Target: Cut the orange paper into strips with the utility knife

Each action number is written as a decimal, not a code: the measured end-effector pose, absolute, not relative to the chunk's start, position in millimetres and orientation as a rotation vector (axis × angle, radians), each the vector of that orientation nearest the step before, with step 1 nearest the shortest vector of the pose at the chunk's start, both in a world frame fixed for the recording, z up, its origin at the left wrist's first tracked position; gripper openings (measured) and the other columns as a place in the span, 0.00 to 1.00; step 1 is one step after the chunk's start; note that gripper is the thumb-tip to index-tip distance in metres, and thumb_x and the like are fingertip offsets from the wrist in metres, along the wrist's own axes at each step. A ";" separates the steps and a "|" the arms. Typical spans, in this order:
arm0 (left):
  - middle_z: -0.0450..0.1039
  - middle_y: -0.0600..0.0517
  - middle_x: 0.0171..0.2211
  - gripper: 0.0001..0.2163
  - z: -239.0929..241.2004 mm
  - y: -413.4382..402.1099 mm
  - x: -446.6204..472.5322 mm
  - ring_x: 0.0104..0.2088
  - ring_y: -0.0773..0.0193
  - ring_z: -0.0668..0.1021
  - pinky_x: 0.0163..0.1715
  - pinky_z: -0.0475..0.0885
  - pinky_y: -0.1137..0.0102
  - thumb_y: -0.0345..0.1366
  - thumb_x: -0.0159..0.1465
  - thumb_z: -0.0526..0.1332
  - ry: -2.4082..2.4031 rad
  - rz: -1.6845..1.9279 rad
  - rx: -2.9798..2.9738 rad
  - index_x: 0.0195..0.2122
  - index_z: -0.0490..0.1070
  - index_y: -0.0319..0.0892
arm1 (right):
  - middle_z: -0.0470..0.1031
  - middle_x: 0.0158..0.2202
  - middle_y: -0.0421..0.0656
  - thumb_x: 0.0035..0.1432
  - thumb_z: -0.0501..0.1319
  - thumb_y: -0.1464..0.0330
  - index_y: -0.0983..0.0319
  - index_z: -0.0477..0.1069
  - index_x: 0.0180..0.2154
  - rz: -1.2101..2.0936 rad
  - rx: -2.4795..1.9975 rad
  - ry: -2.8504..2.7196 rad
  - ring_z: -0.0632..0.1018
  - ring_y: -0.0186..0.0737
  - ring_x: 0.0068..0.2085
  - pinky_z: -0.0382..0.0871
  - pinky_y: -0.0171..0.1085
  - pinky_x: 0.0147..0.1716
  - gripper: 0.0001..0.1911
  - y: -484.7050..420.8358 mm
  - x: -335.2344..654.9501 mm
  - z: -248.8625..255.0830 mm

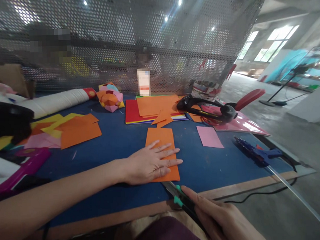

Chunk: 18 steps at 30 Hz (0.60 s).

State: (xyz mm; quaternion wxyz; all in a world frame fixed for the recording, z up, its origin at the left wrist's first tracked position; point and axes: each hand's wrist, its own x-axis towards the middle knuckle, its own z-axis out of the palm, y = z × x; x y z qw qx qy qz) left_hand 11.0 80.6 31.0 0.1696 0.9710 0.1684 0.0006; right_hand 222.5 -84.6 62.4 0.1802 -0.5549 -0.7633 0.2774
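A left hand (147,165) lies spread across an orange rectangular paper sheet (159,134), lengthwise forward. The right hand (217,214) clasps a black-and-green metal-bladed cutter (177,193), tip forward-left.

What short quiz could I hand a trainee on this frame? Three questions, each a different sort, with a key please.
1. True or false: the left hand lies spread over the orange paper.

2. Which hand holds the cutter with green parts?
a) left
b) right
c) both

3. Fill in the colour: the small sheet lying between the orange paper and the blue glue gun is ____.

Key: 1. True. 2. b, the right hand. 3. Pink.
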 end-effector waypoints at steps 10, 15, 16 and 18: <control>0.39 0.59 0.70 0.23 29.7 81.0 10.7 0.70 0.54 0.45 0.66 0.39 0.48 0.51 0.71 0.39 0.476 0.027 2.746 0.66 0.48 0.60 | 0.81 0.31 0.42 0.63 0.48 0.73 0.59 0.65 0.60 0.806 -1.542 -2.145 0.82 0.36 0.31 0.75 0.31 0.38 0.26 -81.1 215.8 61.3; 0.39 0.59 0.70 0.23 29.2 81.3 10.1 0.70 0.53 0.45 0.66 0.40 0.47 0.51 0.71 0.39 0.463 0.034 2.738 0.66 0.48 0.60 | 0.81 0.34 0.44 0.63 0.49 0.72 0.59 0.65 0.61 0.818 -1.537 -2.136 0.82 0.36 0.33 0.75 0.30 0.36 0.25 -80.0 213.5 63.0; 0.40 0.59 0.70 0.23 29.2 81.6 9.9 0.70 0.53 0.46 0.66 0.40 0.46 0.51 0.71 0.39 0.460 0.042 2.739 0.66 0.48 0.60 | 0.81 0.33 0.44 0.63 0.49 0.72 0.59 0.65 0.61 0.811 -1.537 -2.139 0.82 0.37 0.32 0.75 0.30 0.35 0.25 -79.7 213.2 62.7; 0.40 0.59 0.70 0.22 29.7 83.1 9.6 0.70 0.53 0.47 0.66 0.42 0.47 0.51 0.71 0.39 0.458 0.046 2.744 0.66 0.49 0.60 | 0.81 0.33 0.44 0.63 0.49 0.71 0.58 0.65 0.61 0.803 -1.544 -2.145 0.82 0.37 0.32 0.75 0.31 0.35 0.25 -79.2 212.6 62.1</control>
